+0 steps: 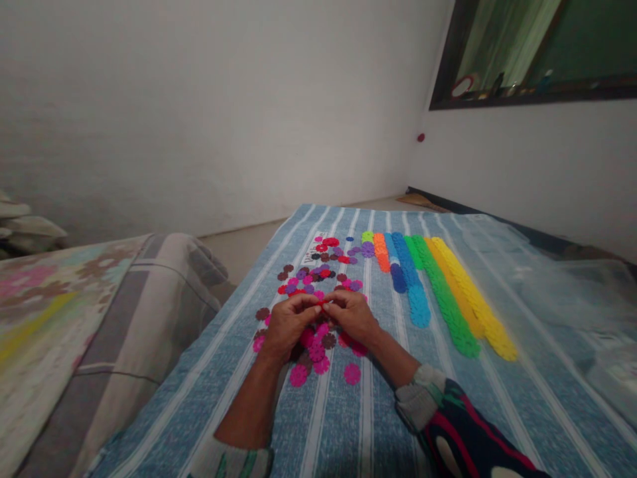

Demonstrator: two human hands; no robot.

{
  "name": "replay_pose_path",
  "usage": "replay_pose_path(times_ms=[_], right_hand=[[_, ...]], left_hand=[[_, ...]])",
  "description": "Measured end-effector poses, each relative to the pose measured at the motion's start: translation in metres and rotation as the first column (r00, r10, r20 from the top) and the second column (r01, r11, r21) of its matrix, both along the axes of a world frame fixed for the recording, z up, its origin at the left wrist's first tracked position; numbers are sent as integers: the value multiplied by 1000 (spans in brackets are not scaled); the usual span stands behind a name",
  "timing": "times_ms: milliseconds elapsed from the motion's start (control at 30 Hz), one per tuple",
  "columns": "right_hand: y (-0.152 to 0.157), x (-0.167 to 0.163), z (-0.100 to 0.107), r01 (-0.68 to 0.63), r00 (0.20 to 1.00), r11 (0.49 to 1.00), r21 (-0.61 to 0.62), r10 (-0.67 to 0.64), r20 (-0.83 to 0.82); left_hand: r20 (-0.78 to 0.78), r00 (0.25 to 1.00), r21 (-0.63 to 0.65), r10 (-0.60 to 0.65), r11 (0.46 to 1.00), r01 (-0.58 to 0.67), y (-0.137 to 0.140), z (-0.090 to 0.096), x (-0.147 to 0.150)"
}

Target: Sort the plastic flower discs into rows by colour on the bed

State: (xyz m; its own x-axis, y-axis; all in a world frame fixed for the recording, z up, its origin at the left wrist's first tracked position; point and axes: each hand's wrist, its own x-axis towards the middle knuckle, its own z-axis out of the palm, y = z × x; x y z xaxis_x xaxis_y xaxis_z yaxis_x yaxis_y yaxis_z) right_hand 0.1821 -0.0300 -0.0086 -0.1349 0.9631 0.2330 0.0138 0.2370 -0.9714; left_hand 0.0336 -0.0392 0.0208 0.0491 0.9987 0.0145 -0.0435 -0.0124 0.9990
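Above the striped cloth, my left hand [287, 326] and my right hand [355, 317] meet fingertip to fingertip. Both pinch a small red flower-shaped disc [322, 304], which the fingers mostly cover. Loose flower-shaped discs in pink, brown, purple and red lie scattered beneath and beyond the hands, among them a pink disc [352, 374] nearer to me. To the right of my hands, overlapping discs form rows sorted by colour: an orange row [381, 253], a blue row [411, 273], a green row [444, 305] and a yellow row [480, 307].
A blue cloth with white stripes [209, 398] covers the table. Clear plastic packaging [572, 292] lies along its right side. At left stands a surface draped with a patterned cloth [114, 318]. A white wall [249, 113] rises behind, with a dark-framed window [537, 99] at upper right.
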Motion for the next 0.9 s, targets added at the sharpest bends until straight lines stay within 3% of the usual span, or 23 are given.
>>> replay_pose_path(times_ms=[900], right_hand=[[0,2,1,-14,1000,999,-35,14,10]], left_hand=[[-52,999,23,-11,1000,12,3,-5,-3]])
